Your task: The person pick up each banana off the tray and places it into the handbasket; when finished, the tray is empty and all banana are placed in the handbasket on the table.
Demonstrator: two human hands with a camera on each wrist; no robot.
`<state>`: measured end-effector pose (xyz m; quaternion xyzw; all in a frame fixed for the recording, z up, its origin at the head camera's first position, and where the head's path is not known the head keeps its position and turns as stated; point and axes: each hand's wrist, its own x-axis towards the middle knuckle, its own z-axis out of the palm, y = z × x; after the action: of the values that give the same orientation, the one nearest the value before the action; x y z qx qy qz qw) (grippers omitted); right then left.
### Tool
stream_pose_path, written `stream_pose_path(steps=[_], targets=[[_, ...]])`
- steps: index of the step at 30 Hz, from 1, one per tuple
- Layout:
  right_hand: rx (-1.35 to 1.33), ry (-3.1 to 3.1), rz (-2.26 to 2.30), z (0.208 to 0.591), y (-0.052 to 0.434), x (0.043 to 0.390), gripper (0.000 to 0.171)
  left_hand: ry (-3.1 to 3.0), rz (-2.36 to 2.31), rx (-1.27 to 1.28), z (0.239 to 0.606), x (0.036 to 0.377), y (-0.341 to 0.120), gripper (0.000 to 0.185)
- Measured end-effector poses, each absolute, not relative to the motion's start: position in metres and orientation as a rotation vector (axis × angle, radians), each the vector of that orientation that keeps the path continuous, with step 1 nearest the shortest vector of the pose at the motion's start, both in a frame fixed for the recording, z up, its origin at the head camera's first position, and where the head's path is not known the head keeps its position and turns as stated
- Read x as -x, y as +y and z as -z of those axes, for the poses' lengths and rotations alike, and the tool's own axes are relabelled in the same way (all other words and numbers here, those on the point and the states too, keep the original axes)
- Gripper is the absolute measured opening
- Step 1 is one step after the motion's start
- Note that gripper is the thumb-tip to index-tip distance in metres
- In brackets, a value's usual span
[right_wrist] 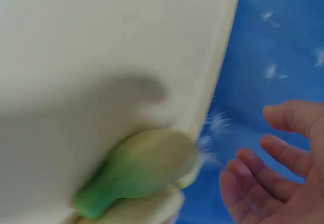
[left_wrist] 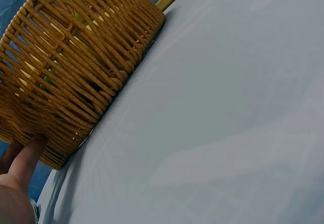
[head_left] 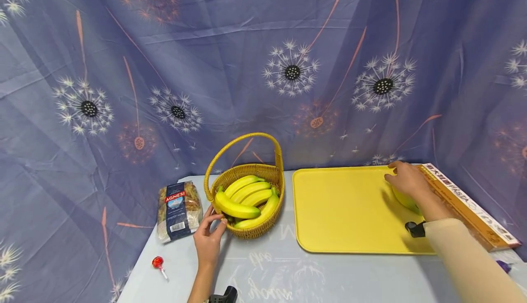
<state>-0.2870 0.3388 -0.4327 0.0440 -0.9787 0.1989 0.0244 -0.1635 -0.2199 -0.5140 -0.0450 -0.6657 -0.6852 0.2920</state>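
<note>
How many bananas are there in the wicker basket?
5 bananas show, lying side by side in the basket beside the left hand; more may be hidden underneath.

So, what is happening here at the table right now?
A person works with both hands. The left hand touches the side of a wicker basket that holds bananas. The right hand is open over a yellow-green fruit lying on the yellow tray, not gripping it. A pasta bag lies left of the basket.
</note>
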Motion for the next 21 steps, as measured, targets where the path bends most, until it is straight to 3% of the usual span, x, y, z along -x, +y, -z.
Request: stream_pose_path(steps=[11,21], targets=[[0.068,-3.191,-0.479,0.46,0.351,0.287,0.076,-1.767,1.825,0.108,0.525,0.169,-0.223,0.018],[-0.035,-3.225,-0.636,0.471,0.322,0.292,0.081,-1.762,1.795,0.08,0.527,0.17,-0.228,0.016]])
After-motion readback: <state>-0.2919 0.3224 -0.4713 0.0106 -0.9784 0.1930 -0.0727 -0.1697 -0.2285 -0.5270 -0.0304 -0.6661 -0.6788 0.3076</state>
